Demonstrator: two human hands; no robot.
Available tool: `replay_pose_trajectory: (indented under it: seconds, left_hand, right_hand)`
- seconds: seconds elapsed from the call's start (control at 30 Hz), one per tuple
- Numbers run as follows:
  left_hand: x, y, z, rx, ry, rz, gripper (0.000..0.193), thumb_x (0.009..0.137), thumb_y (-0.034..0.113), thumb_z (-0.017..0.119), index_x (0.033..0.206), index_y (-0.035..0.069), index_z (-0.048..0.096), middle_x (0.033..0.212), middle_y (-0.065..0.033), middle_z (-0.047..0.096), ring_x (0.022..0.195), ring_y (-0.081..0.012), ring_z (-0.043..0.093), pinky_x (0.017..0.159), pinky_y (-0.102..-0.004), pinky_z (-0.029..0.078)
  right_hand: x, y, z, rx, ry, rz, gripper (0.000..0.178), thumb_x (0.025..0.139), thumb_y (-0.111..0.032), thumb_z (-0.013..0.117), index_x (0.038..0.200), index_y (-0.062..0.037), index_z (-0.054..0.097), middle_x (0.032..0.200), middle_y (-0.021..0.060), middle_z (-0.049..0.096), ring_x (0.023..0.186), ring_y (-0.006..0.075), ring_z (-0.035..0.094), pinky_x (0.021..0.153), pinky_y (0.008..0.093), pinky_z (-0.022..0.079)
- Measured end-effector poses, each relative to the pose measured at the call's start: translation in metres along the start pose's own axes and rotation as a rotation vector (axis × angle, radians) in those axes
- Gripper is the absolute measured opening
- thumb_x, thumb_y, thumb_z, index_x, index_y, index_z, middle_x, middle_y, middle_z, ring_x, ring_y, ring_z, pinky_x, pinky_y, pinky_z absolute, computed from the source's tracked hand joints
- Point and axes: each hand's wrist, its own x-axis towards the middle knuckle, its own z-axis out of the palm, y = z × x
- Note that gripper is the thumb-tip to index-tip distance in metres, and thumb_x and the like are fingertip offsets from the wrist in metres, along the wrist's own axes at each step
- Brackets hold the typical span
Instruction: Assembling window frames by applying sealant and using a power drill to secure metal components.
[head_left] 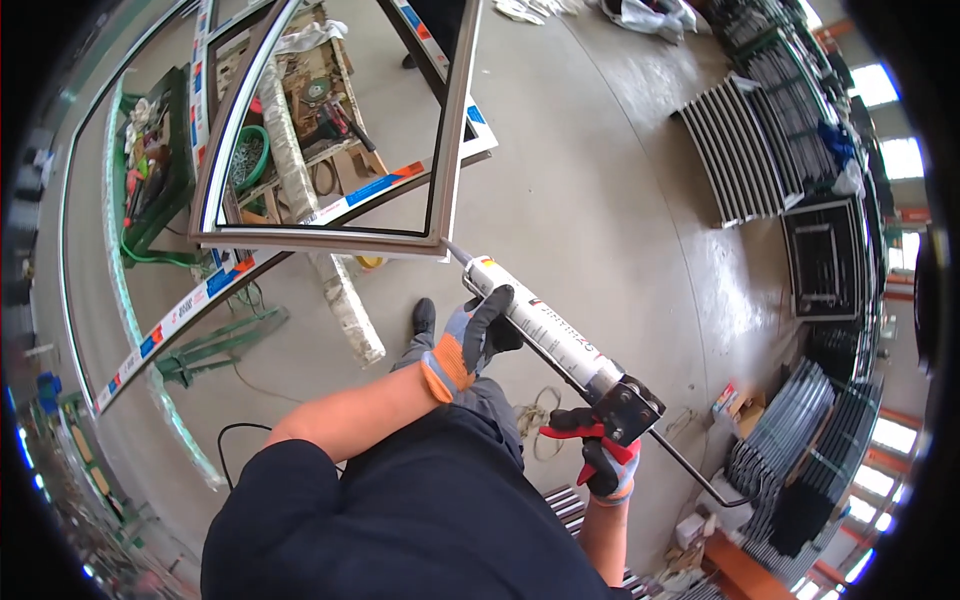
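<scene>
My left hand (468, 345), in a grey and orange work glove, is wrapped round the front of a caulking gun (628, 408) that holds a white sealant tube (550, 335). At the rear, my right hand (610, 472), gloved as well, grips the gun's red handle and trigger. The gun slants up to the left. Its grey nozzle (457, 251) meets the lower right corner of a brown-edged window frame (330, 240), though I cannot tell if the tip touches. Some fingers of both hands are hidden behind the gun.
Label-covered support bars (195, 300) lie under the frame. Beyond them are a cluttered tool tray (335, 90), a green bowl (248, 158) and a dark green bin (165, 185). Stacked metal profiles (740, 150) line the right side. A coiled cord (538, 425) lies on the floor near my legs.
</scene>
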Motion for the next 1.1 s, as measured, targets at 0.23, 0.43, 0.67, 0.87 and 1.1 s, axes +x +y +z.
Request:
replay_pose_trajectory:
  seconds: [0.23, 0.43, 0.67, 0.87, 1.1]
  left_hand:
    - [0.031, -0.011, 0.002, -0.014, 0.048, 0.261, 0.048, 0.095, 0.047, 0.062, 0.114, 0.003, 0.062, 0.095, -0.0098, 0.069, 0.083, -0.0203, 0.069, 0.072, -0.0324, 0.057]
    - [0.02, -0.008, 0.013, 0.007, 0.021, 0.229, 0.047, 0.101, 0.044, 0.052, 0.125, 0.005, 0.057, 0.105, -0.0132, 0.069, 0.09, -0.0231, 0.068, 0.077, -0.0354, 0.054]
    - [0.021, -0.008, -0.039, 0.065, 0.005, 0.092, 0.042, 0.099, 0.037, 0.057, 0.127, 0.005, 0.056, 0.107, -0.0161, 0.069, 0.091, -0.0254, 0.068, 0.078, -0.036, 0.055]
    - [0.013, 0.02, -0.043, 0.091, -0.075, 0.094, 0.032, 0.103, 0.026, 0.051, 0.124, 0.003, 0.059, 0.107, -0.0159, 0.069, 0.096, -0.0275, 0.069, 0.08, -0.0375, 0.056]
    - [0.007, 0.042, -0.031, 0.078, 0.133, 0.238, 0.033, 0.1, 0.023, 0.052, 0.124, 0.002, 0.061, 0.107, -0.013, 0.07, 0.094, -0.0239, 0.068, 0.08, -0.0359, 0.055]
  right_hand:
    - [0.054, -0.034, -0.008, -0.115, -0.152, -0.002, 0.058, 0.075, 0.003, 0.056, 0.132, 0.0093, 0.047, 0.097, 0.0226, 0.069, 0.092, 0.0349, 0.069, 0.088, 0.0453, 0.054]
    - [0.119, -0.042, -0.022, -0.173, -0.214, -0.064, 0.044, 0.076, -0.005, 0.059, 0.117, 0.009, 0.053, 0.096, 0.0239, 0.066, 0.088, 0.0391, 0.068, 0.084, 0.0509, 0.055]
    - [0.201, -0.071, 0.007, -0.216, -0.191, -0.112, 0.04, 0.076, -0.007, 0.058, 0.112, 0.0119, 0.055, 0.089, 0.0221, 0.065, 0.086, 0.0353, 0.068, 0.081, 0.0469, 0.056]
    - [0.285, -0.093, 0.031, -0.226, -0.257, -0.178, 0.027, 0.078, -0.007, 0.055, 0.097, 0.012, 0.06, 0.086, 0.0202, 0.065, 0.081, 0.0321, 0.068, 0.075, 0.0431, 0.058]
    - [0.396, -0.117, 0.052, -0.101, -0.292, -0.209, 0.018, 0.083, -0.008, 0.054, 0.086, 0.0088, 0.061, 0.077, 0.0163, 0.066, 0.069, 0.0228, 0.064, 0.069, 0.0314, 0.052]
